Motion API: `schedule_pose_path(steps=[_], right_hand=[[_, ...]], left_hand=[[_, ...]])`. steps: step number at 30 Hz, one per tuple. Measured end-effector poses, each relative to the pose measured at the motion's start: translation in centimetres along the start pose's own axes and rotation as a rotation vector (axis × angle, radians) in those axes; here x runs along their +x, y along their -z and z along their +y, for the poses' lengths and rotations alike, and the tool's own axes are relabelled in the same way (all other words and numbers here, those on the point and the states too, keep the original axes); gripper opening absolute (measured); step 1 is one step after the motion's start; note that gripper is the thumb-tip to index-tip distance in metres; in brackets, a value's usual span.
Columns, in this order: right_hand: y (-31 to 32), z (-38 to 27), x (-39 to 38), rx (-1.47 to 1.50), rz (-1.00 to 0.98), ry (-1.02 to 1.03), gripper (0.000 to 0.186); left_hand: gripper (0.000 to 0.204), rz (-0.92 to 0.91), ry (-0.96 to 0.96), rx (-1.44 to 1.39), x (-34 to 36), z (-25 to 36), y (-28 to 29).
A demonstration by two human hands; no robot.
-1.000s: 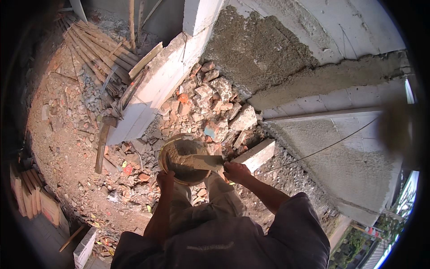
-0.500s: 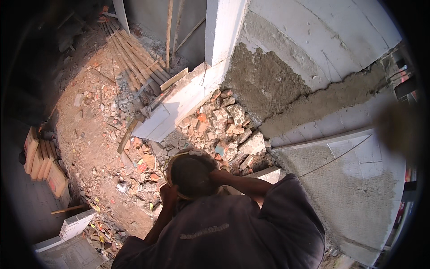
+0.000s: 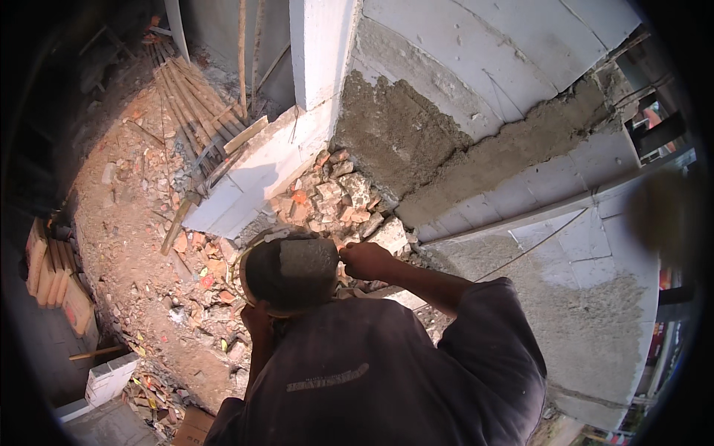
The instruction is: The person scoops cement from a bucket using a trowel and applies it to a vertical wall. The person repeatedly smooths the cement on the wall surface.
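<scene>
A round pan (image 3: pixel 253 273), dark inside with a pale rim, is in front of my chest. My left hand (image 3: pixel 256 320) is closed on its near left rim. Across the pan's right side lies a flat grey rectangular blade, seemingly a plastering trowel (image 3: pixel 309 259). At the blade's right end, my right hand (image 3: pixel 370 261) is closed, apparently round the handle, which the fingers hide. How much mortar is in the pan or on the blade, I cannot tell.
Broken rubble (image 3: pixel 338 189) lies beyond the pan. A low white block wall (image 3: pixel 249 182) and a bundle of poles (image 3: pixel 190 97) stand farther left. To the right rises a block wall with wet mortar (image 3: pixel 401 134). Tile-like boxes (image 3: pixel 52 271) lean at far left.
The grey blade now shows in the pan, where it was dark before. My right hand has moved up and away from the pan's inside. The whole view has shifted.
</scene>
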State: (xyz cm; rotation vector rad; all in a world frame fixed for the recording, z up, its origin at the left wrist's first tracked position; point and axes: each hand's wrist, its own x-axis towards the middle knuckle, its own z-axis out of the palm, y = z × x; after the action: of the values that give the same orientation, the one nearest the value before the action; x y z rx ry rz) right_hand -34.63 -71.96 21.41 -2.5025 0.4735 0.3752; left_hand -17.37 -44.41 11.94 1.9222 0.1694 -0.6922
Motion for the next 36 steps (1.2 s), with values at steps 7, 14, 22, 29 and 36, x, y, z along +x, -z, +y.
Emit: schedule_pose_path(steps=[7,14,22,29,36], right_hand=[[9.7,0.3,-5.7,0.583,-0.282,-0.043,0.023],[18.6,19.3,-13.1,0.818,0.192,-0.638,0.023],[27.3,10.2,-14.8,0.322,0.703,-0.494,0.026],[5.5,5.6,-1.9,-0.187,0.037,-0.1,0.021],[-9.8,3.1,6.8,-0.139,-0.154,-0.069,0.023]], left_hand=[[0.03,-0.019,-0.12,0.362,0.3,-0.2,-0.1],[0.031,-0.038,-0.163,0.343,0.3,-1.6,-0.1],[0.027,-0.043,-0.191,0.254,-1.8,2.0,-1.1],[0.026,-0.037,-0.117,0.15,0.2,0.2,-3.0],[0.024,-0.052,-0.133,0.113,0.2,0.1,-4.1]])
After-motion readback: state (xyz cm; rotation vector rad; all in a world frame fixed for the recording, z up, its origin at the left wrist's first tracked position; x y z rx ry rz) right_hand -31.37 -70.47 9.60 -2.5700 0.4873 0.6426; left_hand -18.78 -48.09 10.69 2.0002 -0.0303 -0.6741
